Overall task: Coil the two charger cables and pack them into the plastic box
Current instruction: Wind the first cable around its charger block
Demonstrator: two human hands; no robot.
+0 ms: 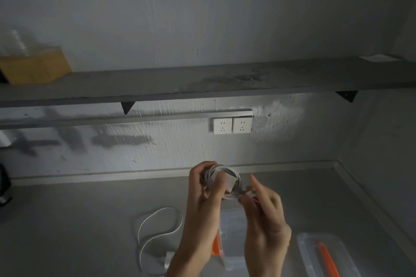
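Observation:
A white charger cable (227,181) is wound into a tight coil and held up above the counter. My left hand (206,195) grips the coil with the thumb across its front. My right hand (264,213) pinches the cable's end at the coil's lower right edge. The second white cable (157,229) lies in loose loops on the grey counter at lower left, its white plug (168,260) beside my left forearm. The clear plastic box (231,220) with orange clips sits under my hands, largely hidden by them.
The box's clear lid (319,254) with an orange latch lies at lower right. Two white wall sockets (231,125) sit under a grey shelf (202,83). A yellowish box (33,67) stands on the shelf's left end. A dark object (4,184) is at the left edge.

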